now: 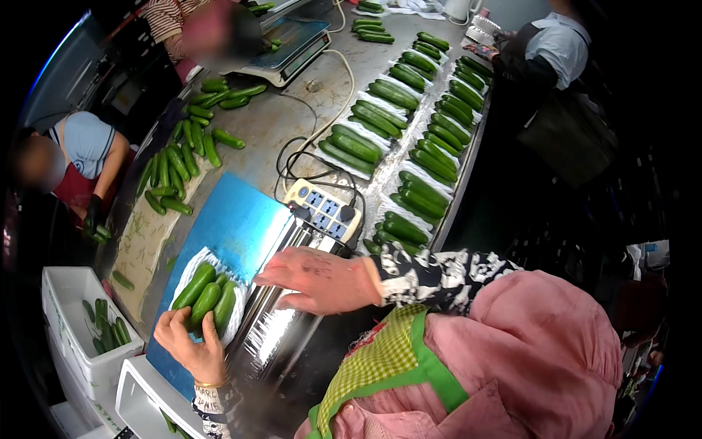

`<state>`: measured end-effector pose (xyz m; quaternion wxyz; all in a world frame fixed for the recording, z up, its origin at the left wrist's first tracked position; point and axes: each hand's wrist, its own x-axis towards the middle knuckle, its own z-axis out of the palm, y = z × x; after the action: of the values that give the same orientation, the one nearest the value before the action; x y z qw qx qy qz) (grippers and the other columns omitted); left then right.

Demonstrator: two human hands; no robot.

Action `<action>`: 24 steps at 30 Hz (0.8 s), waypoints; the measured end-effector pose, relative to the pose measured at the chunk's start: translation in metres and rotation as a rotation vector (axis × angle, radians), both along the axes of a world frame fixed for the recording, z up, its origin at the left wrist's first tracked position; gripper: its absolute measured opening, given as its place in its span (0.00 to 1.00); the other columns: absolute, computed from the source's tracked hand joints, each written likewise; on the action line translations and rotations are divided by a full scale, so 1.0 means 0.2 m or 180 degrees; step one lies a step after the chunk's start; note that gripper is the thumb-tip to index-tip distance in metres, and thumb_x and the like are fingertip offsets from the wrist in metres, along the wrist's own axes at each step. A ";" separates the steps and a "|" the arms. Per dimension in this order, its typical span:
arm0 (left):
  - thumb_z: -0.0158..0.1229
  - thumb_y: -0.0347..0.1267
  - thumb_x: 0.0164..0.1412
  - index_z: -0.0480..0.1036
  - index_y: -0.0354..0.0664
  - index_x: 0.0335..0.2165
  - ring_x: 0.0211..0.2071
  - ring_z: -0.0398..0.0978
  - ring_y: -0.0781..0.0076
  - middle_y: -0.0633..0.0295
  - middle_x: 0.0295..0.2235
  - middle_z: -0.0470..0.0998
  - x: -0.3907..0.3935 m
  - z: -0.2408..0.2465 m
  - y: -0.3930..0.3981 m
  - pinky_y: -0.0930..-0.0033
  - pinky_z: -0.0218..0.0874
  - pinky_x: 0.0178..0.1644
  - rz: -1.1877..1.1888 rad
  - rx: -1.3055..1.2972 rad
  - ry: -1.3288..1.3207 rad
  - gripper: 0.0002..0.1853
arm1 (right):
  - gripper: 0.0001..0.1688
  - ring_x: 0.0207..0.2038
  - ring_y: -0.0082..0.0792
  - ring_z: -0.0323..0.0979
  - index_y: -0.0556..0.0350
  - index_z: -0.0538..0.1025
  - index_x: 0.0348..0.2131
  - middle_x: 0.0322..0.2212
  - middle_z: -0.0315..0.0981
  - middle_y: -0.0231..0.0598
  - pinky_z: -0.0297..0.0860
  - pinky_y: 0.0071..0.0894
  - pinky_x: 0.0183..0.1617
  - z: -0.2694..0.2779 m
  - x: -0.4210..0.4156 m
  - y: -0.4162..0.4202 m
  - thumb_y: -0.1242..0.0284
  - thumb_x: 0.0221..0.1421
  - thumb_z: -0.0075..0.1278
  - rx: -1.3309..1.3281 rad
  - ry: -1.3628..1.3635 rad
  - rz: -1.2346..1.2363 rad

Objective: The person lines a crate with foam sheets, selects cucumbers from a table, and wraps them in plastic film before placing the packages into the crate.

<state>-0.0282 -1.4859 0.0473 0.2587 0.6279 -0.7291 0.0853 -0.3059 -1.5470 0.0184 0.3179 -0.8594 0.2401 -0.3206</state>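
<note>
My left hand (189, 337) grips the near ends of a few green cucumbers (205, 299), thumb on one side and fingers on the other. They lie on a white ribbed liner (239, 302) over a blue board (219, 219). My right hand (318, 280) is stretched palm down over the shiny metal and film of a cling film wrapping machine (274, 324). Its fingers are extended and its thumb stands apart; no object shows in it. Blur hides whether its fingertips touch the film.
A power strip (323, 208) with cables sits behind the machine. Rows of cucumber packs (351, 145) line the metal table's right side. Loose cucumbers (175, 164) and a scale (285, 52) are farther left. White foam boxes (90, 351) stand lower left. Co-workers (93, 148) surround the table.
</note>
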 end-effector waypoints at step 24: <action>0.66 0.26 0.46 0.72 0.40 0.40 0.42 0.71 0.53 0.55 0.39 0.75 0.18 0.01 0.37 0.60 0.62 0.47 -0.0004 0.0001 -0.0007 0.19 | 0.21 0.41 0.47 0.71 0.55 0.75 0.44 0.36 0.73 0.42 0.68 0.40 0.44 -0.10 -0.56 0.19 0.79 0.47 0.58 -0.0386 0.0204 -0.0716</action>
<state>0.0081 -1.4118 0.0487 0.2578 0.6274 -0.7298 0.0857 -0.4188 -1.5092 -0.0026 0.2195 -0.8545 0.3251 -0.3405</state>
